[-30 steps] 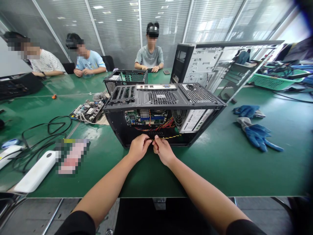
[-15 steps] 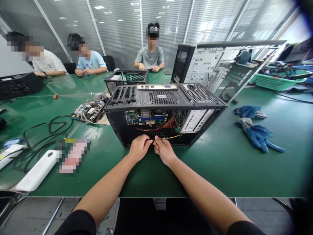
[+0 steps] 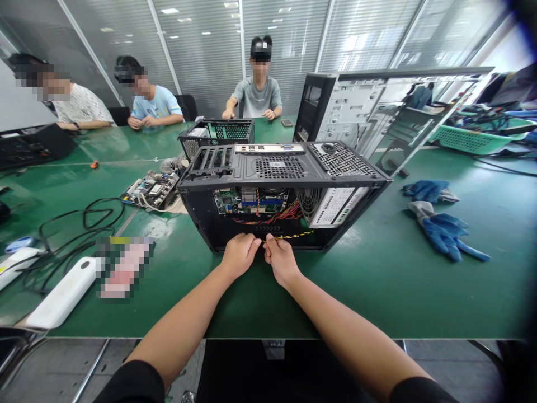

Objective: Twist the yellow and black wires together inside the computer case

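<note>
An open computer case (image 3: 226, 174) lies on its front in front of me, its open side towards me. Inside show a motherboard (image 3: 230, 201), red and yellow wires (image 3: 289, 212) and a power supply (image 3: 335, 206) with its fan. A twisted yellow-and-black cable (image 3: 296, 235) runs from the case's right part to my fingers. My left hand (image 3: 240, 253) pinches the cable's end region at the case's lower edge. Close beside it, my right hand (image 3: 280, 258) is closed on the same cable, thumb on top. The fingertips hide the cable's end.
A second case frame (image 3: 323, 106) stands behind right, near a green basket (image 3: 465, 141). Blue gloves (image 3: 440, 224) lie right. A loose motherboard (image 3: 153, 189), black cables (image 3: 90, 218) and a white power strip (image 3: 62, 294) are left. Several people sit across the table.
My hands stay pinched on the cable with barely any movement; my right hand has shifted very slightly. Across the table, a person's hand has moved left.
</note>
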Demonstrator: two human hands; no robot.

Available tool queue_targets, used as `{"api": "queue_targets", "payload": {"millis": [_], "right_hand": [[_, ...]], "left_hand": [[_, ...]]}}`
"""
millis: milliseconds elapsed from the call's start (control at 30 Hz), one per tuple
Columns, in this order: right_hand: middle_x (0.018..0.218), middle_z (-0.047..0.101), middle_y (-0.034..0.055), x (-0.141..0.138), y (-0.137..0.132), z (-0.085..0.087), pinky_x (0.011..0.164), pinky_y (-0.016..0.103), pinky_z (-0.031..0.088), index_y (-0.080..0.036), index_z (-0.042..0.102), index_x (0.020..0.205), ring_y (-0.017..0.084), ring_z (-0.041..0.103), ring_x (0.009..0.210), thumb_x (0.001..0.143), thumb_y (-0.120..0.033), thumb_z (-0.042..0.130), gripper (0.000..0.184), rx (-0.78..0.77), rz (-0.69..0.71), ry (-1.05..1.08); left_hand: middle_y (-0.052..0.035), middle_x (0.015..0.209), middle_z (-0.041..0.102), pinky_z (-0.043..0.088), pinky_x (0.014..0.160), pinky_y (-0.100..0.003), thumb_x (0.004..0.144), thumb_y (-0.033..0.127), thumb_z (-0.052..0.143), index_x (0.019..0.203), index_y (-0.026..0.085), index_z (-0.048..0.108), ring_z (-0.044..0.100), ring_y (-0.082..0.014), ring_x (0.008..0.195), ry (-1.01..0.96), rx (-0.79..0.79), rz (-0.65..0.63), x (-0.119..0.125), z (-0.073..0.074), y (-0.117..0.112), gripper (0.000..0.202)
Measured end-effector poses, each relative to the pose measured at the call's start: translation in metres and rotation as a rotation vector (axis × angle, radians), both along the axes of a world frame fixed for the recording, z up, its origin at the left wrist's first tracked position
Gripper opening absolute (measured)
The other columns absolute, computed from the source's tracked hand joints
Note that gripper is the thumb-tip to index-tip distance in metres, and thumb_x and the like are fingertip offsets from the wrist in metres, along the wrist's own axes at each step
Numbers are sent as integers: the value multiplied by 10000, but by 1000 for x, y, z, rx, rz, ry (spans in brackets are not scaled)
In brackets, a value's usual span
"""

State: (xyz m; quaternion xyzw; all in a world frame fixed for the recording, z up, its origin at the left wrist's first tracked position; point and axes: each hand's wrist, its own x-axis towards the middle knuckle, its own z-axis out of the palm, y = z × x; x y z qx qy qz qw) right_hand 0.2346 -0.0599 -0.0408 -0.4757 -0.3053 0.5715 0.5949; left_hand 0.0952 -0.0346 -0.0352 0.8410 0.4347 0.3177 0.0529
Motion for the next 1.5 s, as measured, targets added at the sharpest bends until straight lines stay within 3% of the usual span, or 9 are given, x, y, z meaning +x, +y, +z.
{"api": "queue_targets", "payload": {"millis": [200,400,667,800,933,1067,1267,1500], "right_hand": [[445,411,-60,2,2,-3,408,254,281,-201,530,616,85,371,402,757,-640,712,495,41,23,-49],[452,415,-60,4,2,1,407,254,257,-195,539,613,81,368,401,728,-658,728,513,34,35,-18],[473,450,-45,2,0,4,410,258,253,-186,576,630,83,370,408,702,-675,737,520,35,51,21],[492,462,-38,3,-1,4,416,258,269,-196,545,594,85,375,419,731,-633,734,496,52,63,-17],[465,426,-43,4,0,1,420,262,271,-211,475,530,86,362,414,757,-594,727,512,69,49,-66],[447,411,-50,6,1,0,438,263,292,-218,457,529,90,370,415,775,-565,721,500,85,34,-139],[456,434,-48,7,-1,5,455,270,325,-232,456,568,107,406,432,814,-560,662,459,102,40,-239],[441,431,-58,7,0,3,447,275,325,-227,504,616,112,407,414,796,-584,680,437,99,63,-225]], "left_hand": [[-12,624,521,400,629,-297,1041,360,365,688,208,523,526,-177,638,-16,-29,-4,-1,0,0,415],[-22,743,616,441,691,-296,1012,372,471,847,205,582,575,-178,718,-102,-36,-13,-2,0,0,259],[-32,795,644,474,698,-307,1001,372,496,914,207,584,597,-181,736,-135,-6,-10,-2,0,0,207],[-43,812,654,492,716,-323,995,364,511,946,200,597,611,-189,753,-115,6,-35,-2,1,-1,191],[-50,874,663,515,745,-332,976,360,543,1098,198,594,632,-191,787,-142,14,-83,-1,1,-4,210],[-58,862,671,513,734,-333,970,352,564,1029,192,612,636,-197,786,-112,41,-122,-2,2,-4,177],[-47,799,684,503,709,-324,1004,357,511,934,204,637,643,-197,752,-13,-7,-76,-3,0,-2,210],[-29,732,640,479,674,-307,1011,303,481,859,208,625,605,-186,707,10,-41,-60,-2,2,-3,230]]}}
